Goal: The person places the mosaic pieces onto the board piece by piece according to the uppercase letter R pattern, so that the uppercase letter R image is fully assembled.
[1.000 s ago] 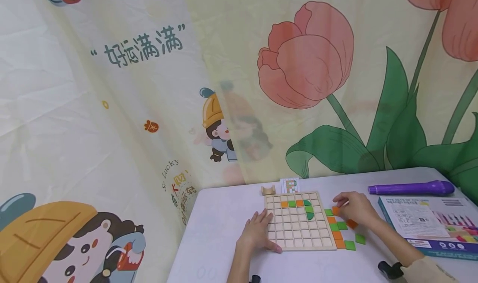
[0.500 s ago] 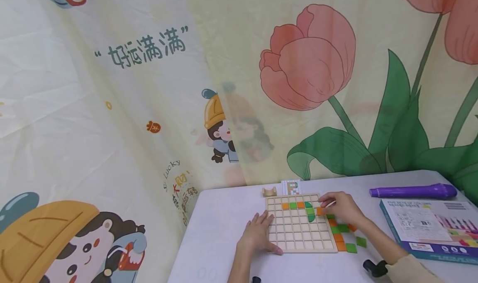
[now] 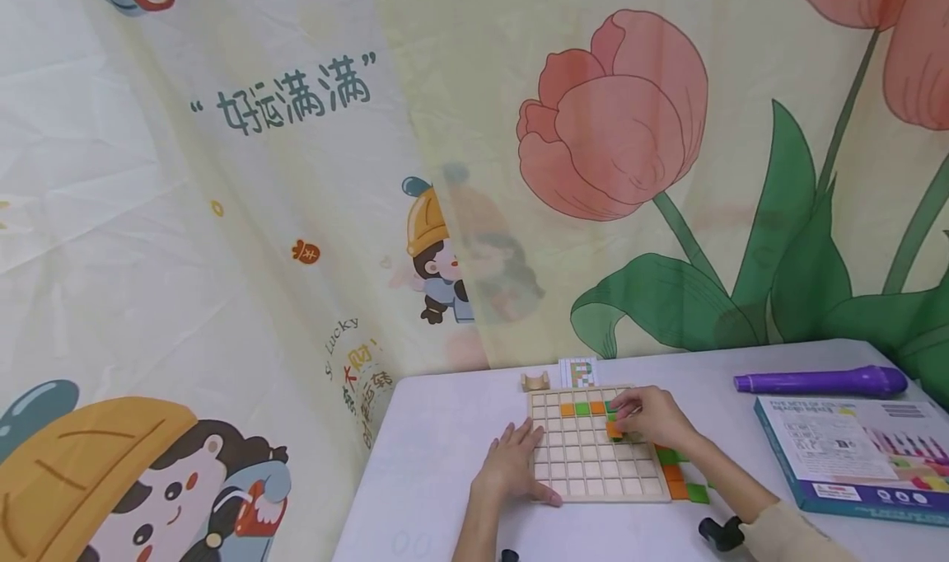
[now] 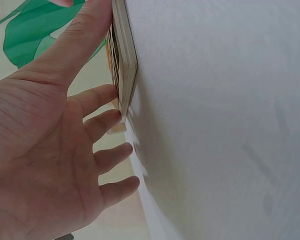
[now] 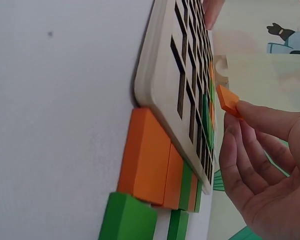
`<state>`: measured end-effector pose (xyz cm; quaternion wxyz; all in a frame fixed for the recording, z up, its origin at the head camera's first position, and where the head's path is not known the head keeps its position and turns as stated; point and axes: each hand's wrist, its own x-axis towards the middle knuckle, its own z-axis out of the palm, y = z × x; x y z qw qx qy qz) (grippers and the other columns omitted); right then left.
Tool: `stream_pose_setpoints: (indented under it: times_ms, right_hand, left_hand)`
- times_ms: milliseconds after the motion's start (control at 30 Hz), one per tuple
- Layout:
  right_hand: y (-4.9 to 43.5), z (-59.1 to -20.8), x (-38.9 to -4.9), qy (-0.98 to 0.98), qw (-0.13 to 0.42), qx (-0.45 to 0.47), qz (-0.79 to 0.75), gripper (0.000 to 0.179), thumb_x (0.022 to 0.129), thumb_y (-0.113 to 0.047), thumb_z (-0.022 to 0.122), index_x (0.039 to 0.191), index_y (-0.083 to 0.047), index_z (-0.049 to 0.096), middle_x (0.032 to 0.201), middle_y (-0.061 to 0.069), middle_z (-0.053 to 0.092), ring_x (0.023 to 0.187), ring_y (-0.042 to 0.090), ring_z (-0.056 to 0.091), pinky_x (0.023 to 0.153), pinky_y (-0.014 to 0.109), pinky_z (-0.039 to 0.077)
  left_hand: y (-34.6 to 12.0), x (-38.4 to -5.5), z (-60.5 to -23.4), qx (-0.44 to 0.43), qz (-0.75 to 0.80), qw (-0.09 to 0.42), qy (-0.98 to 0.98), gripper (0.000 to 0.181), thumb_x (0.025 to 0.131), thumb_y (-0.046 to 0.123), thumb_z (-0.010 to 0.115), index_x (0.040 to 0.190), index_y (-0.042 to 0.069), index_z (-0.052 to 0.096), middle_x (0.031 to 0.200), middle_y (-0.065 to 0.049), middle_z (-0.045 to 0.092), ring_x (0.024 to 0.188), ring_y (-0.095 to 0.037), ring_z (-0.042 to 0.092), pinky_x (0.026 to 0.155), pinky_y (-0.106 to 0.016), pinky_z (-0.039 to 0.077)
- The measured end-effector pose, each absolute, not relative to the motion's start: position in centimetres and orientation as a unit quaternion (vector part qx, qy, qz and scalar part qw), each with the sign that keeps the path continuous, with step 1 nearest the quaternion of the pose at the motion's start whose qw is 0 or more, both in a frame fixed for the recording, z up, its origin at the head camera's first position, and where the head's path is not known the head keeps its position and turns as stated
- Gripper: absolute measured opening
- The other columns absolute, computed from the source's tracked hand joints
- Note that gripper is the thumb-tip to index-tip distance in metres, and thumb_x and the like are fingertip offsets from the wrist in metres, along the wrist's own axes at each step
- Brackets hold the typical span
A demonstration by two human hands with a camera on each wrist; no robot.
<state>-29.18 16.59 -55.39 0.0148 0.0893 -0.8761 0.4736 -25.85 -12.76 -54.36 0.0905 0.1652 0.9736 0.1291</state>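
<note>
The wooden grid board (image 3: 586,468) lies on the white table, with a short row of orange and green tiles (image 3: 582,409) set in its upper squares. Along its left edge rests my left hand (image 3: 507,463), fingers spread and fairly straight, the thumb at the near left corner. Between thumb and fingertips my right hand (image 3: 656,418) pinches an orange square tile (image 5: 228,99), held over the upper right part of the board. Green pieces (image 5: 208,120) set in the board below that tile are partly covered by the right hand in the head view.
Loose orange tiles (image 5: 142,155) and green tiles (image 5: 127,220) lie against the board's right side. A small pattern card (image 3: 577,372) and a little wooden holder (image 3: 534,381) stand behind it. At right are a purple microphone (image 3: 819,379) and a flat printed box (image 3: 853,455).
My right hand has moved left from the loose tiles to over the board's upper right part, bringing an orange tile. The left hand has stayed at the board's edge.
</note>
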Motion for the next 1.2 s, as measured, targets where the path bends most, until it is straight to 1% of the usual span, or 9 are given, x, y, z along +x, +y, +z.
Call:
stream_pose_setpoints:
  times_ms: [267, 500, 900, 1133, 1200]
  right_hand:
    - [15.6, -55.7, -29.8, -0.876, 0.010, 0.096, 0.473, 0.025, 0.081, -0.003, 0.087, 0.104, -0.004, 0.077, 0.080, -0.004, 0.069, 0.076, 0.016, 0.063, 0.065, 0.026, 0.053]
    - [15.3, -56.1, -29.9, -0.881, 0.011, 0.100, 0.462, 0.023, 0.080, -0.002, 0.088, 0.100, -0.008, 0.077, 0.079, -0.006, 0.070, 0.075, 0.013, 0.064, 0.068, 0.028, 0.053]
    - [14.7, -56.3, -30.1, -0.886, 0.000, 0.087, 0.456, 0.022, 0.081, -0.003, 0.088, 0.099, -0.007, 0.077, 0.079, -0.003, 0.067, 0.074, 0.015, 0.061, 0.064, 0.024, 0.054]
    - [14.4, -56.9, -30.1, -0.894, 0.007, 0.100, 0.437, 0.020, 0.082, -0.002, 0.087, 0.097, -0.010, 0.077, 0.079, -0.007, 0.068, 0.075, 0.012, 0.062, 0.068, 0.025, 0.056]
    - [14.3, -57.0, -30.1, -0.896, 0.011, 0.109, 0.430, 0.021, 0.081, -0.001, 0.087, 0.096, -0.010, 0.076, 0.078, -0.008, 0.068, 0.074, 0.012, 0.063, 0.070, 0.027, 0.058]
  left_hand:
    - [-12.8, -25.8, -54.4, 0.160, 0.119, 0.086, 0.976, 0.119, 0.057, 0.059, 0.097, 0.157, 0.016, 0.048, 0.168, -0.008, 0.037, 0.154, -0.038, 0.031, 0.121, -0.061, 0.033]
    - [-12.7, -25.9, -54.6, 0.165, 0.113, 0.086, 0.976, 0.120, 0.058, 0.060, 0.096, 0.158, 0.017, 0.047, 0.168, -0.007, 0.036, 0.154, -0.038, 0.032, 0.120, -0.061, 0.034]
    - [-12.5, -25.9, -54.4, 0.166, 0.105, 0.088, 0.977, 0.119, 0.058, 0.062, 0.095, 0.158, 0.017, 0.047, 0.168, -0.007, 0.037, 0.154, -0.037, 0.033, 0.120, -0.060, 0.034]
    - [-12.5, -25.8, -54.3, 0.167, 0.104, 0.083, 0.977, 0.119, 0.058, 0.061, 0.096, 0.157, 0.016, 0.048, 0.167, -0.008, 0.037, 0.153, -0.038, 0.033, 0.120, -0.060, 0.034]
    - [-12.6, -25.8, -54.2, 0.166, 0.105, 0.084, 0.977, 0.119, 0.058, 0.060, 0.096, 0.157, 0.016, 0.048, 0.167, -0.008, 0.037, 0.153, -0.038, 0.034, 0.120, -0.061, 0.035]
